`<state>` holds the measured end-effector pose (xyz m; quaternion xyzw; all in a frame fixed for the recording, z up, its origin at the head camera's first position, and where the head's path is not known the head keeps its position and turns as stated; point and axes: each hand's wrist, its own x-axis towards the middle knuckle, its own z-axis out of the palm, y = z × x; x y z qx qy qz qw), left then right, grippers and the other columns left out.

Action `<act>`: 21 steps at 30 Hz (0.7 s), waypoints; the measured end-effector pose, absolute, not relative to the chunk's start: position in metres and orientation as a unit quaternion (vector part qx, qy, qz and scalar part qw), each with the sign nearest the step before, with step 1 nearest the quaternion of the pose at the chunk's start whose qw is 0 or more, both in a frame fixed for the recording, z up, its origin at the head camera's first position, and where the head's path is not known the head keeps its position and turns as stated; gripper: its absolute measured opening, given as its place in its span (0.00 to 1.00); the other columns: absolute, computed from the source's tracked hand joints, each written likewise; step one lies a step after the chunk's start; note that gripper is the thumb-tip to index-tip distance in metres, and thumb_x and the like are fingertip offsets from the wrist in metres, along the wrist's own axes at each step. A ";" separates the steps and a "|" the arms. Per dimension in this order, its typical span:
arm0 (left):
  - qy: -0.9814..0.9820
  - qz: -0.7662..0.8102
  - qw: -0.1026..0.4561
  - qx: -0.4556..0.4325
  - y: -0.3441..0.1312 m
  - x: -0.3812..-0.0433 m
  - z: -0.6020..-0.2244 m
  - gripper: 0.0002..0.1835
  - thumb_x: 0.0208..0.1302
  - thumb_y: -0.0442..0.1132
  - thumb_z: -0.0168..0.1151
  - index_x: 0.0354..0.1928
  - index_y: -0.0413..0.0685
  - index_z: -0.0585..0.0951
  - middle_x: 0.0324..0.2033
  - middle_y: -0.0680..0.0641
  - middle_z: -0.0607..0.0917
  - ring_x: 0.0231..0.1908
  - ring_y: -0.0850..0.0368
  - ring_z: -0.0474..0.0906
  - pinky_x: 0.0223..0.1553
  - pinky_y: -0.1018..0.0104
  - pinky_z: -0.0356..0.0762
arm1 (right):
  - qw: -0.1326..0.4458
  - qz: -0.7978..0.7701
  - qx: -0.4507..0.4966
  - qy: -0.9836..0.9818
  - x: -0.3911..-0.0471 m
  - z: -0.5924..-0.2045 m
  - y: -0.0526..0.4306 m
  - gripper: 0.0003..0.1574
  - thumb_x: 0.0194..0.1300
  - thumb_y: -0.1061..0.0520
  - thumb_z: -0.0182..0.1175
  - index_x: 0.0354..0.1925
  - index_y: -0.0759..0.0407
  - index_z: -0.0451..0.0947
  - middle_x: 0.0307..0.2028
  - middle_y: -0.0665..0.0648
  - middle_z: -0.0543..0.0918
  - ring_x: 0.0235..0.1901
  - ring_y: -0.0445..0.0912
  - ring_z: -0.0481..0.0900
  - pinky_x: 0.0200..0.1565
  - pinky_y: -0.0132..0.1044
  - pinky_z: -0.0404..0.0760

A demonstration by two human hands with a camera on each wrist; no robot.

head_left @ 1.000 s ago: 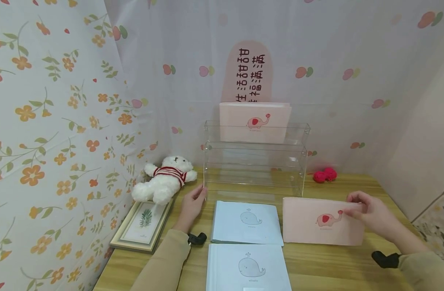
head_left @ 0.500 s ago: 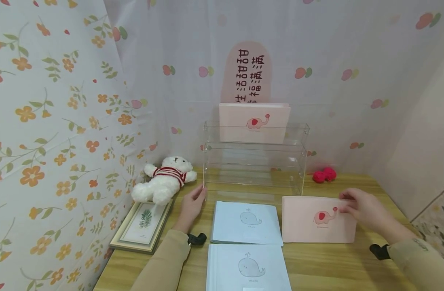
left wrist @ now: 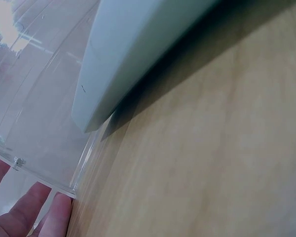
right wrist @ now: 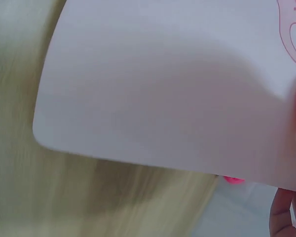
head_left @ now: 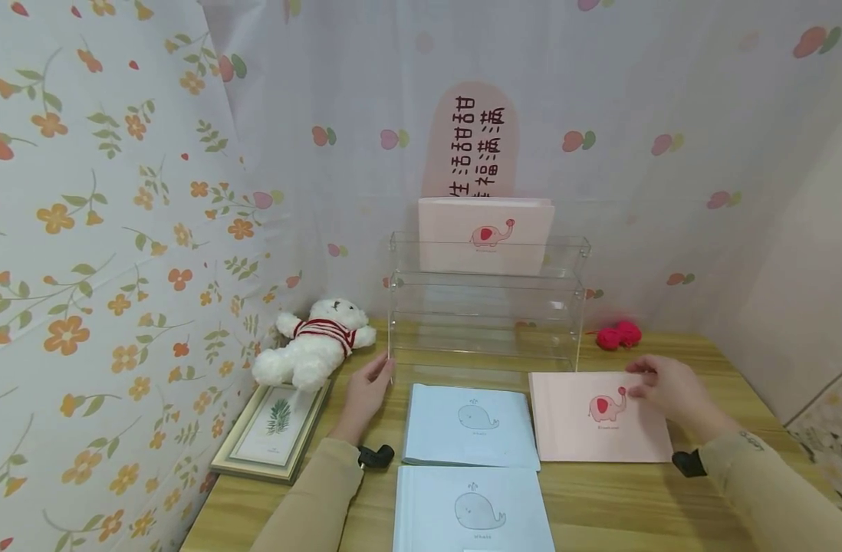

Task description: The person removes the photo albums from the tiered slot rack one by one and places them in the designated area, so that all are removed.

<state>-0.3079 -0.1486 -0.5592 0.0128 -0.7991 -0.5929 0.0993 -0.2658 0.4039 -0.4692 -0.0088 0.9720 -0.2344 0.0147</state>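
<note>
Pink elephant booklet [head_left: 596,418] lies on the wooden table [head_left: 600,506], its far edge pinched by the right hand [head_left: 662,391], forearm stretched forward. Left hand [head_left: 366,391], fingers straight, touches the clear acrylic rack's [head_left: 486,307] corner, beside the whale booklets [head_left: 469,425].

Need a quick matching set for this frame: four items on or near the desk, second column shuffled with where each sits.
Things:
1. teddy bear
2. pink elephant book under the right hand
3. red yarn
4. framed leaf picture

Places:
A. back right of the desk, beside the clear acrylic rack
B. flat on the desk, right of the blue whale book
C. lying on the far end of the picture frame, by the floral wall
D. front left of the desk, flat, under the bear

Pairs: 1-C, 2-B, 3-A, 4-D
</note>
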 end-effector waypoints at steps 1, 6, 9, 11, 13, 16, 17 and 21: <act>-0.799 -0.593 0.098 0.013 -0.148 -0.307 -0.558 0.23 0.81 0.51 0.66 0.72 0.54 0.85 0.60 0.42 0.92 0.54 0.50 0.89 0.52 0.65 0.83 | 0.015 -0.241 -0.005 0.970 -0.266 -0.470 0.405 0.32 0.68 0.57 0.77 0.64 0.69 0.79 0.62 0.78 0.82 0.60 0.74 0.78 0.64 0.76 0.75; -0.799 -0.593 0.098 0.014 -0.148 -0.308 -0.558 0.23 0.82 0.50 0.66 0.72 0.53 0.85 0.60 0.42 0.92 0.53 0.50 0.89 0.51 0.67 0.84 | 0.010 -0.273 0.005 0.962 -0.265 -0.474 0.409 0.32 0.70 0.55 0.76 0.65 0.68 0.77 0.65 0.79 0.79 0.61 0.75 0.74 0.63 0.76 0.73; -0.799 -0.594 0.098 0.014 -0.147 -0.308 -0.558 0.22 0.82 0.49 0.66 0.72 0.52 0.85 0.60 0.42 0.92 0.52 0.51 0.89 0.49 0.68 0.83 | 0.015 -0.287 0.009 0.958 -0.264 -0.476 0.412 0.32 0.71 0.54 0.75 0.65 0.67 0.77 0.65 0.79 0.78 0.58 0.72 0.75 0.61 0.72 0.76; -0.798 -0.595 0.096 0.016 -0.148 -0.307 -0.557 0.22 0.82 0.49 0.66 0.72 0.52 0.85 0.60 0.42 0.92 0.52 0.51 0.89 0.49 0.68 0.83 | 0.024 -0.295 0.015 0.955 -0.264 -0.477 0.414 0.32 0.72 0.53 0.75 0.66 0.66 0.78 0.66 0.78 0.78 0.57 0.70 0.74 0.58 0.68 0.77; -0.798 -0.596 0.094 0.017 -0.147 -0.306 -0.556 0.22 0.82 0.49 0.66 0.72 0.53 0.85 0.60 0.41 0.92 0.52 0.51 0.89 0.50 0.67 0.84 | 0.036 -0.301 0.022 0.953 -0.265 -0.478 0.416 0.32 0.72 0.52 0.75 0.66 0.65 0.78 0.65 0.77 0.78 0.55 0.67 0.73 0.56 0.62 0.77; -0.799 -0.594 0.092 0.017 -0.148 -0.306 -0.556 0.23 0.82 0.50 0.66 0.72 0.54 0.85 0.60 0.42 0.92 0.53 0.50 0.89 0.51 0.66 0.84 | 0.045 -0.305 0.024 0.951 -0.266 -0.479 0.418 0.32 0.71 0.51 0.75 0.66 0.64 0.79 0.63 0.75 0.79 0.53 0.63 0.73 0.53 0.55 0.76; -0.800 -0.592 0.092 0.018 -0.148 -0.306 -0.556 0.23 0.82 0.50 0.66 0.72 0.54 0.85 0.60 0.42 0.92 0.53 0.50 0.89 0.52 0.65 0.84 | 0.046 -0.306 0.022 0.951 -0.267 -0.479 0.418 0.33 0.71 0.51 0.76 0.66 0.64 0.78 0.63 0.75 0.79 0.53 0.63 0.73 0.52 0.54 0.75; -0.801 -0.591 0.093 0.015 -0.148 -0.305 -0.556 0.23 0.82 0.51 0.66 0.72 0.54 0.84 0.60 0.42 0.92 0.55 0.48 0.89 0.55 0.61 0.84 | 0.041 -0.295 0.005 0.955 -0.270 -0.484 0.421 0.34 0.67 0.53 0.79 0.65 0.64 0.80 0.61 0.73 0.83 0.55 0.65 0.76 0.55 0.60 0.77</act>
